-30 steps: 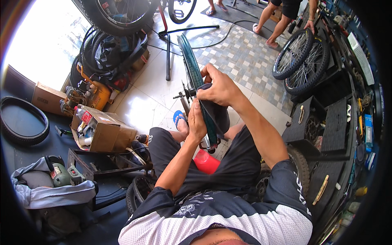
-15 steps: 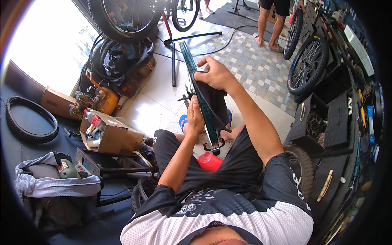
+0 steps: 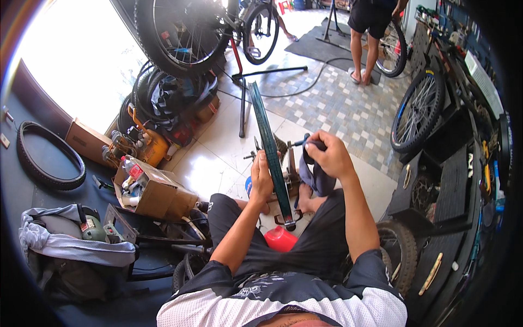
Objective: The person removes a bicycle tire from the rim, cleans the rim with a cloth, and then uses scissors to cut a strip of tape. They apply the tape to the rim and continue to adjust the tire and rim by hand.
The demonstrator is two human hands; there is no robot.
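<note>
The left hand (image 3: 262,179)—fingers extended—seemingly steadies the bicycle wheel rim (image 3: 268,139) from the left, while the right hand (image 3: 333,156) pinches dark cloth (image 3: 322,182).

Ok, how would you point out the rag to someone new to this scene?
Start at the dark green bicycle wheel rim, standing edge-on near the middle of the view. Just to its right, the right hand grips the rag. It hangs limp and dark grey, unlike the rigid rim beside it.

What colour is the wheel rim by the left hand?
Dark teal; the wheel rim shows best in the head view.
</note>
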